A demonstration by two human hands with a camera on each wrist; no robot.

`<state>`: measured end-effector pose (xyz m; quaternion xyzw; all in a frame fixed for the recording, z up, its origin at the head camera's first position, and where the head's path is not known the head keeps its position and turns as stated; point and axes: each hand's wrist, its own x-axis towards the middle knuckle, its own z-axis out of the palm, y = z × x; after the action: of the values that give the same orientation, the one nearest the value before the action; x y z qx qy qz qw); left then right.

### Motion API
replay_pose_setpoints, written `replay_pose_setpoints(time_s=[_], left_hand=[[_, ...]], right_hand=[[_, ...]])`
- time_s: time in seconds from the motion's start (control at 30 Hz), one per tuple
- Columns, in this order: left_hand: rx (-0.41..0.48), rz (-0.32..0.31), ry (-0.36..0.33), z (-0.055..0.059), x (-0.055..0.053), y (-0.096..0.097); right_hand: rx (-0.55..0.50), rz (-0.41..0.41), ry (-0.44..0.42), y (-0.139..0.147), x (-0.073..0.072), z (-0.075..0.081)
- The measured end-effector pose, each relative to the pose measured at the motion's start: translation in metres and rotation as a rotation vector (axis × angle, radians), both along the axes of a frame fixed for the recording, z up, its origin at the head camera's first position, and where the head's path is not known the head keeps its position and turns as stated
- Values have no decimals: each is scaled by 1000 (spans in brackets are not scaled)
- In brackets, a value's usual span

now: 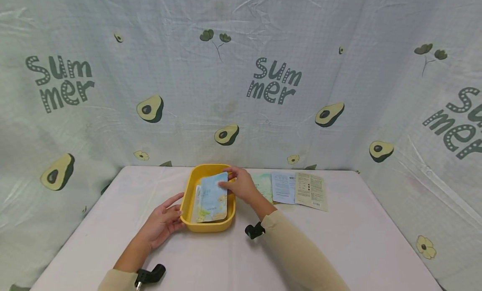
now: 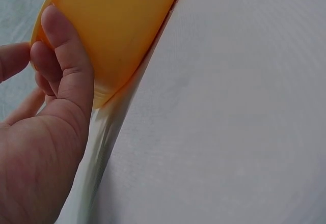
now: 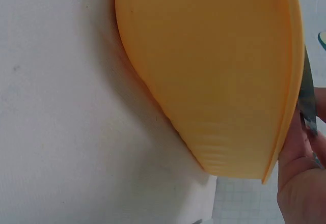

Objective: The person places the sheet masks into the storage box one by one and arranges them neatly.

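A yellow plastic basket (image 1: 208,228) stands on the table in the head view. My left hand (image 1: 164,222) holds its left side, thumb at the rim and fingertips against the outer wall (image 2: 117,35). A flat light-blue sachet (image 1: 212,195) with small printed pictures lies slanted over the basket's inside. My right hand (image 1: 241,185) pinches its upper right edge, thumb on the printed face. A paler packet (image 1: 195,205) shows at the sachet's left, mostly hidden beneath it. In the right wrist view, the hand (image 3: 300,183) is beyond the basket's rim, gripping the sachet's dark-looking edge (image 3: 307,99).
Right of the basket lie a green sachet (image 1: 263,184), partly behind the right hand, a pale-blue one (image 1: 283,187) and a beige one (image 1: 311,190), overlapping in a row. A printed curtain (image 1: 188,82) hangs along the far edge of the white table (image 1: 339,249).
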<state>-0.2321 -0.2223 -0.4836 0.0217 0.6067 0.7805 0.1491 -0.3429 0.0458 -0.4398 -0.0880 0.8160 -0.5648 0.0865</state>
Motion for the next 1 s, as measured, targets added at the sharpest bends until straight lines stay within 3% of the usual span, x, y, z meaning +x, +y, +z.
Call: replay_pose_setpoints(time_s=[0.13, 0.4, 0.73, 1.0], left_hand=[[-3, -5, 3, -1, 0, -1], [0, 9, 6, 0, 0, -1], [22, -3, 2, 1, 1, -2], [29, -5, -9, 3, 1, 0]], right_hand=[[34, 20, 2, 2, 0, 0], [109, -16, 22, -1, 4, 3], [194, 36, 19, 2, 8, 12], [149, 71, -4, 3, 8, 11]])
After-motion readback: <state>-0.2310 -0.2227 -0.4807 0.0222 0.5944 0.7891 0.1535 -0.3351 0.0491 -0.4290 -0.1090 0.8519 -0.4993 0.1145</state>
